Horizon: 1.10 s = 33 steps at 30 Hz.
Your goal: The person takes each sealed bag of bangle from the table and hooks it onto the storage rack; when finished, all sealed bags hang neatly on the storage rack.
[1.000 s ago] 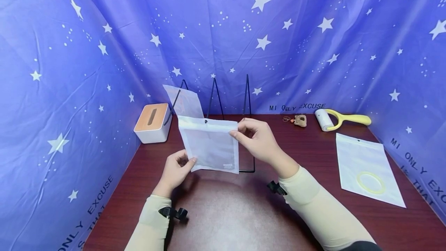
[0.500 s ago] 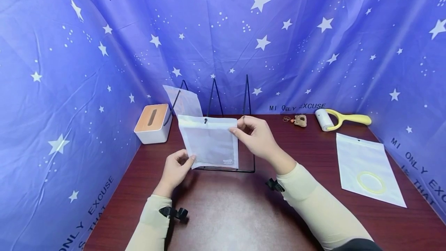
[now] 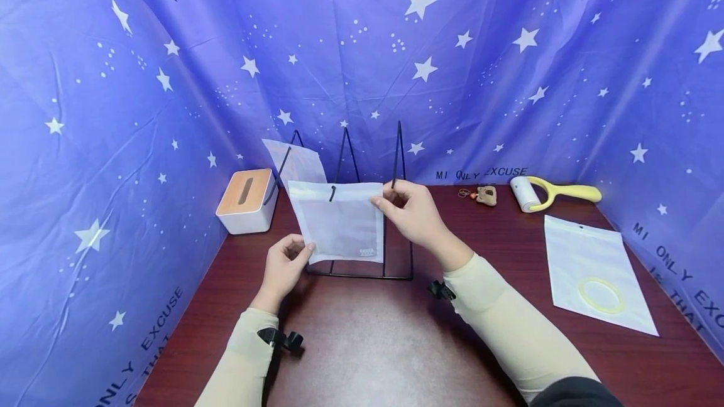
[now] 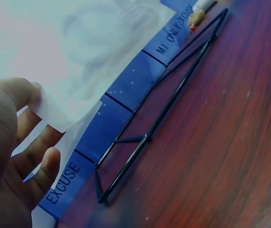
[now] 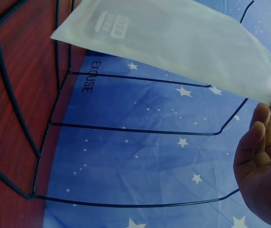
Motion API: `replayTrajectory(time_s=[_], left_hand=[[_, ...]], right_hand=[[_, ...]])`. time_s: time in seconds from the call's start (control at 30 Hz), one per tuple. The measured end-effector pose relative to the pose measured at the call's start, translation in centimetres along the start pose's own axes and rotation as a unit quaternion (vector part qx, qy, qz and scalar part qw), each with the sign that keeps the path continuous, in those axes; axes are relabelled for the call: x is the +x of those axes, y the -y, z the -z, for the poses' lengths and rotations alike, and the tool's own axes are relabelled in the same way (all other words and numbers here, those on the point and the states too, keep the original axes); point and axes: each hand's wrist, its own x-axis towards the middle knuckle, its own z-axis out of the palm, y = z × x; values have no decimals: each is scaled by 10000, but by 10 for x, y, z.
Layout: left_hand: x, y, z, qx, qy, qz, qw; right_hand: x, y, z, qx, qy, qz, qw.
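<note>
A white zip bag (image 3: 342, 225) with a clear front stands upright before a black wire rack (image 3: 362, 277). The tip of the rack's middle prong (image 3: 332, 193) pokes out through the hole near the bag's top. My left hand (image 3: 284, 265) pinches the bag's lower left edge between thumb and fingers. With thumb and fingers, my right hand (image 3: 415, 212) grips its upper right corner, beside the right prong (image 3: 398, 149). Behind, another bag (image 3: 296, 162) hangs on the left prong. In the left wrist view, a faint ring shape shows through the held bag (image 4: 78, 47).
At the left stands a tissue box (image 3: 247, 200) with a wooden lid. A small bear keychain (image 3: 486, 196) and a yellow-handled lint roller (image 3: 557, 193) lie at the back right. Nearer, a flat white bag (image 3: 599, 275) shows a yellow ring. Starry cloth (image 3: 351, 68) encloses the table.
Both hands have moved the held bag slightly back and up. More of the middle prong's tip shows through its hole, and more of the rack's base is visible below.
</note>
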Motion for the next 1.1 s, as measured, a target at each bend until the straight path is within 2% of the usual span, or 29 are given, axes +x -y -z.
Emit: replayTrajectory(time_s=[0.13,0.37,0.53,0.9,1.1], left_hand=[[6,3,1,131,-148,14,9998],[22,36,3,446,-241,8,9987],[30,38,4,565,-298,-211,9977],[46,39,-3,642,-513,-226,9964],[53,44,-3,664,-465,-227,9965]], right_hand=[[5,-5,0,19,-52,3,10000],[14,-12,0,82,-196,38,9998],[21,-17,0,14,-248,-3,9997],[37,-25,1,-245,-200,-83,9995],[45,-29,3,-212,-249,-129,9994]])
